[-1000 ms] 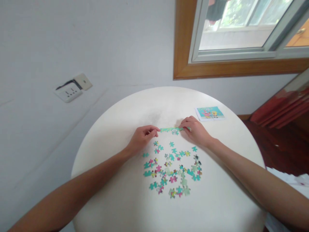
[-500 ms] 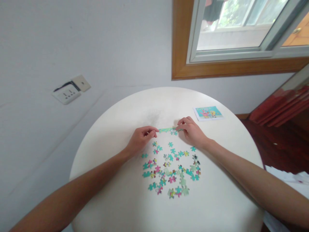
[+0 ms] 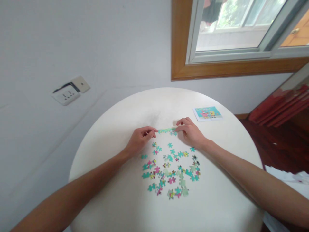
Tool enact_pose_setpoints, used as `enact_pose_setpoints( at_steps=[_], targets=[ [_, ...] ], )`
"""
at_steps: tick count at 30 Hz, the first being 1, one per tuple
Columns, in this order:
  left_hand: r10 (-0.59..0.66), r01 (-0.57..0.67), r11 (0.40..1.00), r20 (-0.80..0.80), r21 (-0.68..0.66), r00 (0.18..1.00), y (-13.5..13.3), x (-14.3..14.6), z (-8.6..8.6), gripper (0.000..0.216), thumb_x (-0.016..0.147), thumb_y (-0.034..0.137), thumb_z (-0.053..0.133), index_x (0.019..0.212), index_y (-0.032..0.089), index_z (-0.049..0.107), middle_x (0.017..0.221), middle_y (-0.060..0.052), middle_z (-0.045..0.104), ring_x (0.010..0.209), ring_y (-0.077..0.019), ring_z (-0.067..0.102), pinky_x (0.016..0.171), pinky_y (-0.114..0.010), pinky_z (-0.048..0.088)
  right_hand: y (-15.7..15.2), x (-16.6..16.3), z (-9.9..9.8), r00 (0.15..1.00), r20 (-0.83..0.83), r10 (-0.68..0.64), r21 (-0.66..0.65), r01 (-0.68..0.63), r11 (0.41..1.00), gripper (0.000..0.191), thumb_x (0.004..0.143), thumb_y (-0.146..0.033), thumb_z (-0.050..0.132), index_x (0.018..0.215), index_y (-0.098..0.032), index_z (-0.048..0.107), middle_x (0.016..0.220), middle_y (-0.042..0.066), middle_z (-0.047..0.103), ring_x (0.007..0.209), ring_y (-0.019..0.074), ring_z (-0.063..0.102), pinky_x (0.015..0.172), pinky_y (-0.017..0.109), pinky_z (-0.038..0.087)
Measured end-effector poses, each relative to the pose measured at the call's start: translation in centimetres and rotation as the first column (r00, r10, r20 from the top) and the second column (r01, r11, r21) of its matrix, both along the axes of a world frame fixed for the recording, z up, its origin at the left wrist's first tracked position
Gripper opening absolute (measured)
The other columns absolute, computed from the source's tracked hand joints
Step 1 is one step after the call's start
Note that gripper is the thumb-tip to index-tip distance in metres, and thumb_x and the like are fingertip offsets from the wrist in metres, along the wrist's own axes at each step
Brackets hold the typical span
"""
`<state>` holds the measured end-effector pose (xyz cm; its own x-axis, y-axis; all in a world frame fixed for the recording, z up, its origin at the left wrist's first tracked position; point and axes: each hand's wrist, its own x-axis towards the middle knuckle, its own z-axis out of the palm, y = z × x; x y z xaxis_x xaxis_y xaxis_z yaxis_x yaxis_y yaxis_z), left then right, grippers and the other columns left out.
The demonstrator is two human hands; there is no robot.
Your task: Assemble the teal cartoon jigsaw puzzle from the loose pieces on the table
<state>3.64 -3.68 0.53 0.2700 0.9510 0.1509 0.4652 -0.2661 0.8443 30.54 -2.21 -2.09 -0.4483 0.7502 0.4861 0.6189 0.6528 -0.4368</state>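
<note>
A short strip of joined green puzzle pieces (image 3: 166, 130) lies on the round white table (image 3: 120, 129). My left hand (image 3: 140, 139) pinches the strip's left end with curled fingers. My right hand (image 3: 190, 132) pinches its right end, covering part of the strip. Several loose teal, pink and yellow puzzle pieces (image 3: 171, 170) are scattered on the table just in front of both hands.
A small picture card (image 3: 207, 113) with cartoon figures lies at the table's far right. A wall socket (image 3: 66, 93) is on the white wall to the left. A wood-framed window (image 3: 229, 67) is behind the table, red fabric (image 3: 285, 103) at the right.
My right hand has slid leftwards along the strip, so less of the strip shows between the hands. My left hand stays in place.
</note>
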Motion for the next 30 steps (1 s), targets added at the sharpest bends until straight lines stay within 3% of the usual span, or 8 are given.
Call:
enact_pose_setpoints(
  at_steps=[4, 9, 23, 30],
  targets=[
    [-0.001, 0.0, 1.0, 0.001, 0.011, 1.0, 0.03, 0.0, -0.03, 0.028, 0.088, 0.036, 0.056, 0.094, 0.015, 0.074, 0.074, -0.003, 0.07, 0.06, -0.0119, 0.055, 0.054, -0.022, 0.038, 0.05, 0.11, 0.14, 0.999, -0.013, -0.053, 0.016, 0.053, 0.998, 0.05, 0.069, 0.011, 0.045, 0.089, -0.022, 0.078, 0.103, 0.01, 0.065, 0.098, 0.0255, 0.053, 0.085, 0.041, 0.048],
    [-0.001, 0.001, 1.0, -0.004, 0.021, 1.0, 0.12, -0.02, -0.1, 0.028, 0.088, 0.036, 0.056, 0.094, 0.016, 0.074, 0.074, -0.003, 0.07, 0.06, -0.0123, 0.056, 0.055, -0.022, 0.039, -0.11, 0.02, 0.0, 0.999, 0.023, 0.028, -0.006, -0.028, 1.0, 0.047, 0.072, 0.009, 0.047, 0.084, -0.023, 0.079, 0.107, 0.009, 0.064, 0.103, 0.0252, 0.052, 0.089, 0.042, 0.047],
    [0.001, -0.001, 1.0, 0.001, 0.017, 1.0, 0.27, -0.09, -0.11, 0.028, 0.087, 0.035, 0.056, 0.094, 0.015, 0.074, 0.074, -0.003, 0.07, 0.061, -0.0127, 0.057, 0.056, -0.022, 0.04, -0.4, -0.39, 0.08, 1.0, 0.019, 0.017, -0.009, -0.017, 1.0, 0.049, 0.074, 0.006, 0.046, 0.098, -0.023, 0.077, 0.11, 0.009, 0.064, 0.105, 0.0251, 0.051, 0.09, 0.042, 0.045],
    [0.007, -0.007, 1.0, 0.004, 0.012, 1.0, 0.28, -0.14, -0.26, 0.027, 0.088, 0.035, 0.056, 0.094, 0.016, 0.074, 0.074, -0.003, 0.07, 0.061, -0.0122, 0.056, 0.056, -0.022, 0.039, -0.28, -0.35, -0.09, 0.999, 0.022, 0.031, -0.01, -0.031, 0.999, 0.046, 0.075, 0.006, 0.046, 0.092, -0.022, 0.078, 0.11, 0.01, 0.064, 0.106, 0.0254, 0.052, 0.091, 0.042, 0.045]
  ],
)
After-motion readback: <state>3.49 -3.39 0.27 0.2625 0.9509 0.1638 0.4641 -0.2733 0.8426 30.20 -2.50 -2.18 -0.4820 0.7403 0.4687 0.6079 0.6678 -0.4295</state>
